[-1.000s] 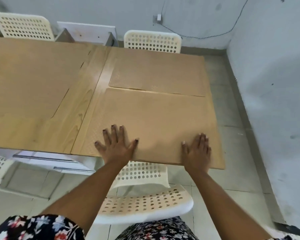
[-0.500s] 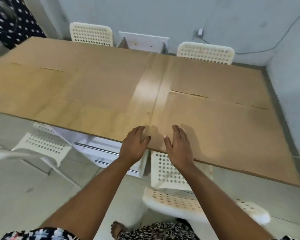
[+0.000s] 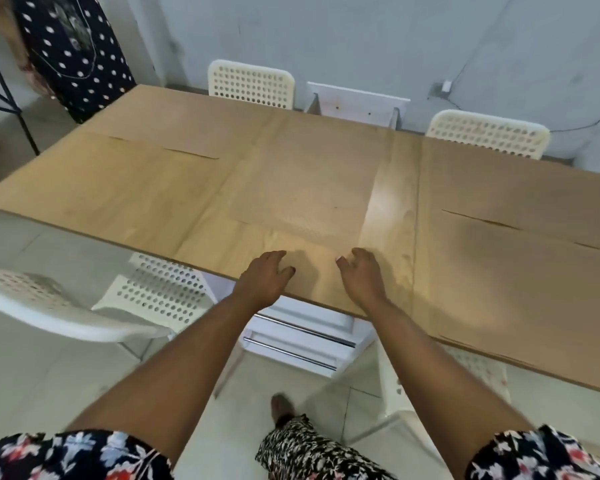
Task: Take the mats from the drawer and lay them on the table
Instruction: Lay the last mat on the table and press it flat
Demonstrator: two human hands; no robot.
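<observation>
Several tan mats lie flat on the wooden table (image 3: pixel 388 202): one at the near right (image 3: pixel 499 292), one behind it at the far right (image 3: pixel 506 181), one in the middle (image 3: pixel 302 188), and one at the left (image 3: pixel 118 174). My left hand (image 3: pixel 265 277) and my right hand (image 3: pixel 361 275) are side by side at the table's near edge, in front of the middle mat. Their fingers are loosely bent and hold nothing. Below the edge, between my arms, are white drawers (image 3: pixel 298 337) with chrome bar handles.
White perforated chairs stand at the far side (image 3: pixel 250 83) (image 3: pixel 485 133) and at the near left (image 3: pixel 49 303). A person in a dotted dress (image 3: pixel 70 46) stands at the far left corner. A white shelf (image 3: pixel 357 102) leans on the back wall.
My hands have left the near right mat and moved left along the table's edge to its middle, now closer together with fingers bent. The view has swung left with them.
</observation>
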